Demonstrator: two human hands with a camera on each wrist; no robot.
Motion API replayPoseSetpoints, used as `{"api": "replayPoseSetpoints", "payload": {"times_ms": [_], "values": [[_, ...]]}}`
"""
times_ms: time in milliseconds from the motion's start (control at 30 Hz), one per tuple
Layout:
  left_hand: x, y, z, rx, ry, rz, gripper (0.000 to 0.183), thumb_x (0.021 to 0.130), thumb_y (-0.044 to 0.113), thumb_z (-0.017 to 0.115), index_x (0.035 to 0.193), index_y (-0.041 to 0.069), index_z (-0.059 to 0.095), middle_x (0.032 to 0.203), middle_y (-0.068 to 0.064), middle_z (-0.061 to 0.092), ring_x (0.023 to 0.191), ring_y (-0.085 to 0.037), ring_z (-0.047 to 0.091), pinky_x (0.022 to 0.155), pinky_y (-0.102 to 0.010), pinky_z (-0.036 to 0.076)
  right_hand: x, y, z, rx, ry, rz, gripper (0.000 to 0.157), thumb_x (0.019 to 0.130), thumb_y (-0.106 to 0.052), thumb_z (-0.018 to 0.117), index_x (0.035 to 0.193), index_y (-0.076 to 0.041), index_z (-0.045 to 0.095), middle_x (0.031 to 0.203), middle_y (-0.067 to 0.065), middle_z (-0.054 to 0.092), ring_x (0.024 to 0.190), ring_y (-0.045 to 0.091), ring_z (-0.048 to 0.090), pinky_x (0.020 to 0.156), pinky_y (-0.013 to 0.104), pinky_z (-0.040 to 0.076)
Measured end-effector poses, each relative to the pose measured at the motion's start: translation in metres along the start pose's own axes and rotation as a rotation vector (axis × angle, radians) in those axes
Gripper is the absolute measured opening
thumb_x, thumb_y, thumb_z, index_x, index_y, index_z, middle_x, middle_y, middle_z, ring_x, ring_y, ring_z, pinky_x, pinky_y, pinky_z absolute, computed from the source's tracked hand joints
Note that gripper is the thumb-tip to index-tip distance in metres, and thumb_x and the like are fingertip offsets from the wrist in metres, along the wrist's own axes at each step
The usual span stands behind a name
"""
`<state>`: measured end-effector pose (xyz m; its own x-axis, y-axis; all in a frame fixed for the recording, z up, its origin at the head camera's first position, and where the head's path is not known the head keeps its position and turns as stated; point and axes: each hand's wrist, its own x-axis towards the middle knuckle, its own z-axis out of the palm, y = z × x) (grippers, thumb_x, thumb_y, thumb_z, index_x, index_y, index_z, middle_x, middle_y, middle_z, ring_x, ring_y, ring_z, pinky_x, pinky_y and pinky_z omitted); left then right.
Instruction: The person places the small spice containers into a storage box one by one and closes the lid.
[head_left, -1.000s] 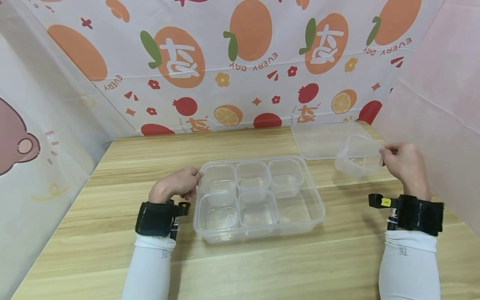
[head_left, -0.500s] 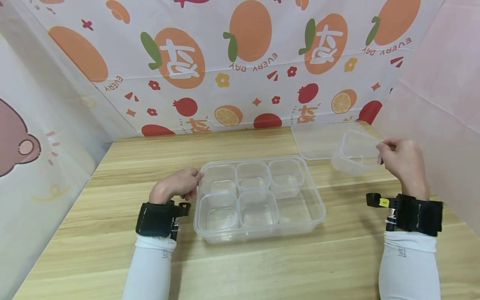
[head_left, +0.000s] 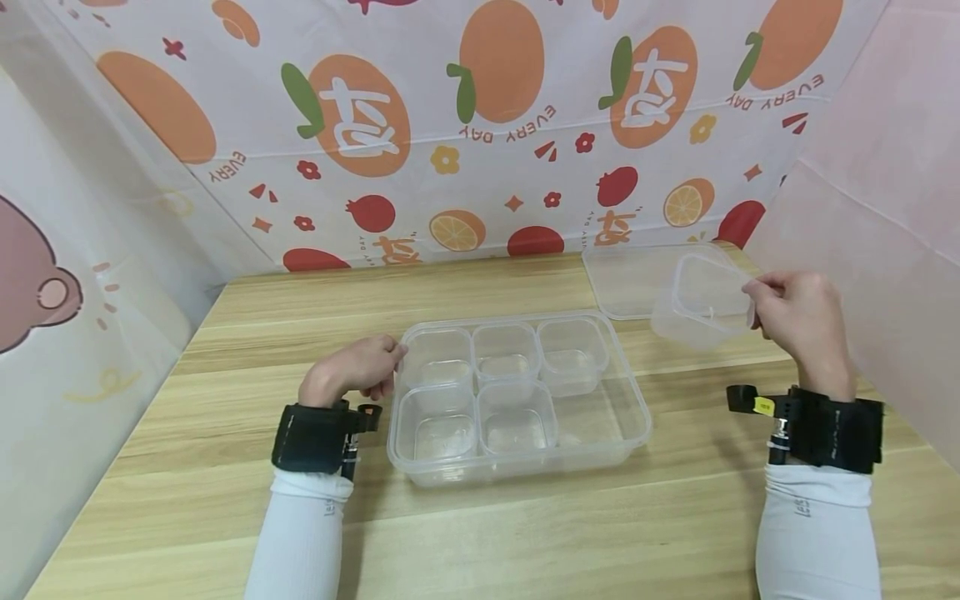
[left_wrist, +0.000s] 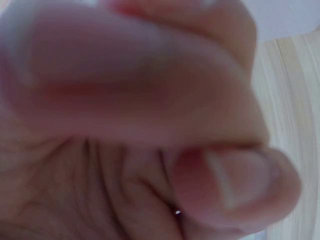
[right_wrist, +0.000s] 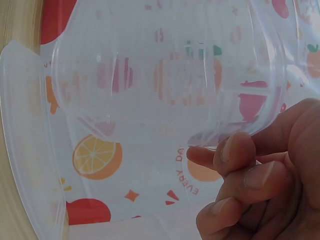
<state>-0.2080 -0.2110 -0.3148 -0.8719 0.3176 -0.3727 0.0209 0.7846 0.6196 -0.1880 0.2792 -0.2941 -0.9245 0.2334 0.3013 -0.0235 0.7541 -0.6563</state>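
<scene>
In the head view a large clear plastic storage box [head_left: 588, 423] stands mid-table, with several small clear square containers [head_left: 517, 421] inside. Its floor shows bare at the front right. My left hand [head_left: 356, 367] grips the box's rim at the back left corner; in the left wrist view curled, blurred fingers [left_wrist: 150, 95] fill most of the picture. My right hand [head_left: 798, 321] pinches the rim of another small clear container [head_left: 693, 312], held tilted beyond the box on the right. The right wrist view shows that container [right_wrist: 165, 75] close up, with thumb and fingers at its edge.
A flat clear lid [head_left: 626, 279] lies at the back right of the wooden table [head_left: 480, 542], partly behind the held container. A fruit-print cloth [head_left: 480, 183] hangs along the back edge. Pale cloths flank both sides.
My right hand has lifted slightly and shifted a little left with the small container, which has tilted further. The left hand and the large box have stayed in place.
</scene>
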Motion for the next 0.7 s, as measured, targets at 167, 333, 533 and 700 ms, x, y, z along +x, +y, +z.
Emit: {"api": "replayPoseSetpoints", "payload": {"times_ms": [167,333,533,700], "values": [[0.000,0.000,0.000,-0.002,-0.001,0.000,0.032,0.112,0.016,0.031,0.093,-0.001,0.051,0.069,-0.008,0.055,0.057,-0.016,0.050,0.058,-0.030,0.042,-0.001,-0.004,0.001,-0.001,-0.011,0.005,0.034,0.103,-0.017,0.050,0.108,0.011,0.068,0.057,0.006,0.059,0.047,0.017,0.050,0.044,0.029,0.037],[0.000,0.000,0.000,0.002,-0.001,-0.009,0.033,0.112,0.017,0.031,0.093,0.000,0.051,0.069,-0.007,0.055,0.057,-0.016,0.050,0.059,-0.030,0.042,-0.001,-0.007,0.002,0.004,-0.018,0.002,0.035,0.103,-0.018,0.050,0.110,0.011,0.068,0.058,0.006,0.059,0.047,0.018,0.051,0.045,0.029,0.037],[0.000,0.000,0.000,0.006,-0.005,-0.010,0.032,0.112,0.017,0.032,0.094,0.000,0.051,0.069,-0.007,0.055,0.057,-0.016,0.050,0.059,-0.030,0.042,-0.002,-0.012,0.002,0.025,-0.028,-0.004,0.033,0.103,-0.017,0.052,0.111,0.011,0.068,0.057,0.007,0.059,0.047,0.018,0.051,0.044,0.030,0.036],[0.000,0.000,-0.001,0.000,-0.010,-0.015,0.031,0.112,0.017,0.031,0.095,-0.001,0.050,0.069,-0.007,0.054,0.057,-0.016,0.049,0.058,-0.030,0.041,-0.004,-0.017,0.002,0.042,-0.030,-0.012,0.031,0.103,-0.015,0.054,0.110,0.012,0.068,0.056,0.007,0.058,0.047,0.017,0.051,0.043,0.028,0.036]]}}
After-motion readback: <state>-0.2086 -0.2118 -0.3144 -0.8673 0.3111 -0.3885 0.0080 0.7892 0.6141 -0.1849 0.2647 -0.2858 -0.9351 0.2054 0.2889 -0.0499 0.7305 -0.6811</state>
